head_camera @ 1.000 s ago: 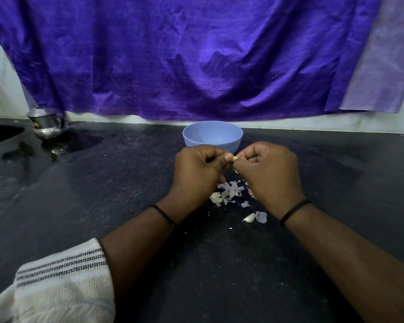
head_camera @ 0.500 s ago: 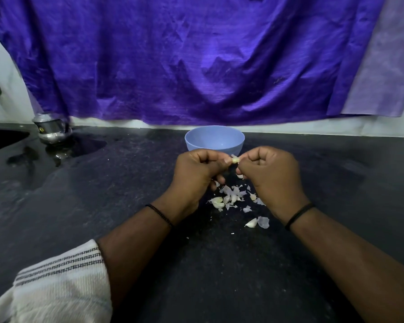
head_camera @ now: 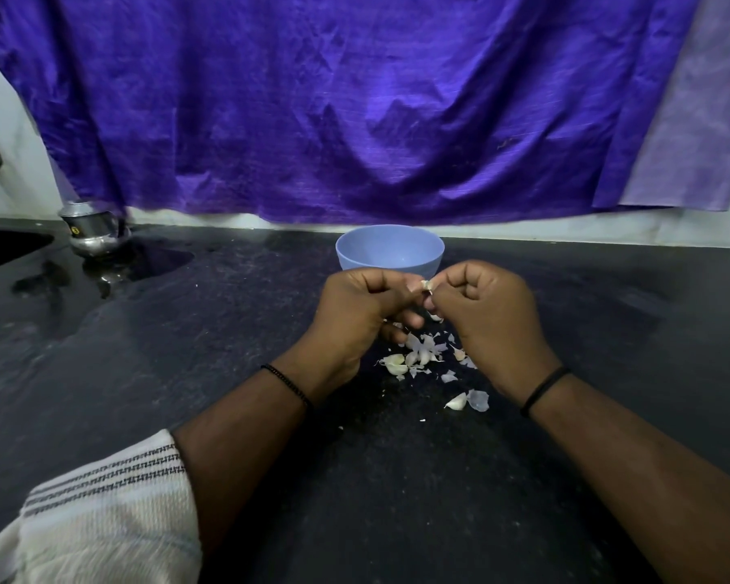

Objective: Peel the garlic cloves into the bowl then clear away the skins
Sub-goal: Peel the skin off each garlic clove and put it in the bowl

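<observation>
A small garlic clove point(head_camera: 426, 285) is pinched between my left hand point(head_camera: 357, 311) and my right hand point(head_camera: 487, 320), just in front of the light blue bowl point(head_camera: 390, 250). Both hands have their fingers curled. Most of the clove is hidden by my fingertips. Under the hands, a heap of pale garlic skins and cloves point(head_camera: 418, 356) lies on the black counter point(head_camera: 186, 351). One loose clove point(head_camera: 457, 401) lies apart beside a piece of skin point(head_camera: 479, 400).
A steel pot point(head_camera: 93, 233) stands at the back left next to a wet patch and a sink edge point(head_camera: 5, 246). A purple cloth point(head_camera: 355, 103) hangs on the wall behind the bowl. My striped sleeve point(head_camera: 102, 512) is at the bottom left.
Both hands have stayed at the same place over the skins, working the clove with small finger movements. The view has tilted slightly, so everything sits a little lower.
</observation>
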`<state>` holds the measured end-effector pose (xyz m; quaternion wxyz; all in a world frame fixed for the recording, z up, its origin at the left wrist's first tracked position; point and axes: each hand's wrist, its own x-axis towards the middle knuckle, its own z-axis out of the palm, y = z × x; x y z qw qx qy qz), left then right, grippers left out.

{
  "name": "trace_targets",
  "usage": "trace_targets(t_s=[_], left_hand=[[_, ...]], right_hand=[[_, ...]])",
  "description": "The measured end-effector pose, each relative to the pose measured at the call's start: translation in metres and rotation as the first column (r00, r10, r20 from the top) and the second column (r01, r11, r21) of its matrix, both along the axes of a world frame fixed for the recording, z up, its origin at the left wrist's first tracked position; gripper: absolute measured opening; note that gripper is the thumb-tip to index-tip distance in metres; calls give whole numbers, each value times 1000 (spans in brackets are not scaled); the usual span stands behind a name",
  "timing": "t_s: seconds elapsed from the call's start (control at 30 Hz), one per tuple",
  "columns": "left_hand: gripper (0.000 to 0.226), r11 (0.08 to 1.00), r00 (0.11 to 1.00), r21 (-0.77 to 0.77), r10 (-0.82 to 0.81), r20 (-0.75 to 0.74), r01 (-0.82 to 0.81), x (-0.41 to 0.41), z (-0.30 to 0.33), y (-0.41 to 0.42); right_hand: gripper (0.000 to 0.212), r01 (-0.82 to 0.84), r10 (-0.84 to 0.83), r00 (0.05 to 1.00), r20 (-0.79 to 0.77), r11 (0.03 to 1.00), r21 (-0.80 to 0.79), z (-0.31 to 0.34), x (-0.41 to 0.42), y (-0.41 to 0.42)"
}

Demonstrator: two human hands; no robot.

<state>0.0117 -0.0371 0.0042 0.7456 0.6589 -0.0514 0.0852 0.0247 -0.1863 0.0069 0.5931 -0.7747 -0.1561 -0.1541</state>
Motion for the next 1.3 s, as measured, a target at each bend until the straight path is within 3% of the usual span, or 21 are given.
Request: trace_targets(t_s=[0.2, 0.3, 0.43, 0.63, 0.77, 1.03, 1.13, 1.23, 1.3], left_hand=[[14, 1000, 1000, 21, -2, 2, 2, -1, 1, 0], [14, 1000, 1000, -6, -7, -3, 7, -1, 3, 2], [15, 998, 1000, -56, 15, -21, -16, 0, 4, 4], [14, 995, 997, -67, 75, -29, -77, -1, 4, 5], [14, 996, 996, -34, 87, -15, -87, 0, 2, 4], [21, 997, 999, 48, 53, 3, -53, -1, 0, 0], [27, 983, 985, 72, 170, -6, -169, 3, 1, 5], [22, 932, 937, 108, 349, -10, -346, 10, -1, 10], [18, 912, 922, 148, 387, -10, -381, 13, -4, 10]], right_hand=[[16, -73, 86, 993, -84, 987, 144, 5, 0, -1], [15, -36, 52, 992, -115, 990, 134, 5, 2, -4], [17, 16, -14, 997, -78, 1000, 22, 5, 5, -9], [16, 143, -108, 984, 142, 952, -270, -1, 3, -12], [10, 118, -52, 963, 263, 963, -242, 1, 3, -9], [3, 42, -8, 973, 229, 988, -146, 1, 1, -8], [3, 58, -35, 977, 211, 993, -106, 1, 4, -8], [6, 50, -42, 986, 164, 998, -48, 2, 5, -7], [7, 56, -52, 988, 143, 998, -24, 4, 6, -6]])
